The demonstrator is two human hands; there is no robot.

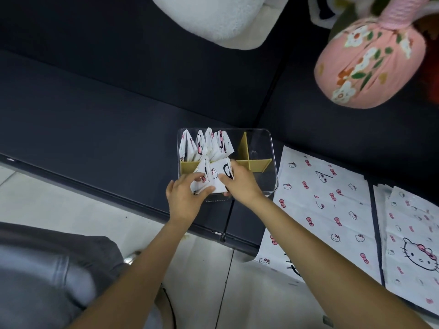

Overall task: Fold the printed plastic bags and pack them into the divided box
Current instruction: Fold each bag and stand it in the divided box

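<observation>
A clear divided box (270, 148) with yellow dividers (257, 162) stands on the dark sofa seat. Several folded printed bags (206, 144) stand upright in its far left compartment. Over the near left compartment both hands hold folded bags (213, 175). My left hand (184, 197) pinches them from the left with thumb and fingers. From the right, my right hand (240, 184) grips them. The two right compartments look empty. Unfolded printed bags (325, 205) lie flat to the right of the box.
Another stack of flat printed bags (413, 238) lies at the far right. A pink flowered cushion (365, 60) and a white fluffy pillow (213, 17) sit at the back of the sofa. A pale tiled floor (71, 210) runs along the seat's front edge.
</observation>
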